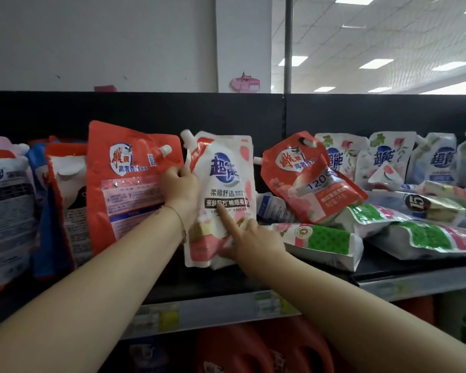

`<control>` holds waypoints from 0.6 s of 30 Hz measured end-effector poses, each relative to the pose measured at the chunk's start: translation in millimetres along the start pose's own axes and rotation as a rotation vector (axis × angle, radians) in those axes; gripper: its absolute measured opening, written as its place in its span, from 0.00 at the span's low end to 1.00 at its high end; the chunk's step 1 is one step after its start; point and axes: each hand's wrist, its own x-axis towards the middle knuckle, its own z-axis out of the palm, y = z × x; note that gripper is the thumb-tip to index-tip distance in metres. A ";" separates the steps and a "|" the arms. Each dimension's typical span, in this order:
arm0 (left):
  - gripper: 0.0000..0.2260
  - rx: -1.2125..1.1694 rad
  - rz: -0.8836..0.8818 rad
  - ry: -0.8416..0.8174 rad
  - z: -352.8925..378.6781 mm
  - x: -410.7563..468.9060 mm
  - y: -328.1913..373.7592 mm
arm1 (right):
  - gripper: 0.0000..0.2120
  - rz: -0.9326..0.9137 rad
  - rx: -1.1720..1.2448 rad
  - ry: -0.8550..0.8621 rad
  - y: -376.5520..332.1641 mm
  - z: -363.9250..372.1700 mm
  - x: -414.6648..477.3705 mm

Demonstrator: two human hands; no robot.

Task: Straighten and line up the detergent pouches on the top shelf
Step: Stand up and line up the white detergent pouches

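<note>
The left hand (179,184) has its fingertips hidden behind the white pouch (226,181). Whether the right hand (249,239) grips that pouch with its curled fingers is unclear. The price labels (156,316) are too blurred to read. The frame edges cut off the leftmost pouch (3,211) and the red jugs (253,351).
</note>
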 end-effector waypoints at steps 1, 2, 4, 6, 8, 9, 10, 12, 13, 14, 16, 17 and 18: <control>0.12 0.010 0.039 0.003 -4.4 -2.2 4.0 | 0.43 0.007 -0.014 0.013 -5.9 5.3 8.1; 0.13 0.041 0.071 0.003 -8.6 -3.6 5.5 | 0.44 0.015 -0.022 0.018 -12.8 10.7 15.5; 0.13 0.086 0.128 0.029 -17.8 -4.1 1.9 | 0.46 0.025 -0.022 0.017 -25.2 18.8 26.3; 0.11 0.130 0.163 0.064 -28.0 -0.7 -6.2 | 0.47 0.016 -0.011 0.019 -30.6 23.0 31.6; 0.09 0.187 0.201 0.070 -36.2 0.8 -13.3 | 0.47 -0.007 -0.017 0.033 -28.4 25.7 33.1; 0.09 0.205 0.224 0.073 -38.7 0.3 -15.5 | 0.47 -0.018 -0.026 0.048 -26.5 26.9 33.0; 0.09 0.216 0.251 0.082 -39.9 -2.5 -16.3 | 0.46 -0.027 -0.031 0.067 -24.7 28.6 32.8; 0.09 0.207 0.300 0.098 -39.4 -10.3 -16.1 | 0.46 -0.039 -0.015 0.086 -22.6 31.8 30.5; 0.08 0.202 0.322 0.107 -38.4 -14.6 -15.4 | 0.47 -0.045 0.012 0.076 -21.6 32.6 28.8; 0.07 0.203 0.339 0.114 -37.8 -17.6 -15.6 | 0.48 -0.055 0.049 0.052 -20.0 32.3 27.1; 0.03 0.179 0.376 0.128 -37.5 -20.2 -15.5 | 0.51 -0.091 0.135 -0.009 -13.9 27.5 23.4; 0.00 0.159 0.400 0.137 -38.2 -20.0 -14.2 | 0.51 -0.114 0.171 -0.028 -9.2 23.8 21.4; 0.02 0.144 0.435 0.155 -38.9 -19.1 -12.8 | 0.50 -0.135 0.188 -0.032 -4.1 20.2 19.4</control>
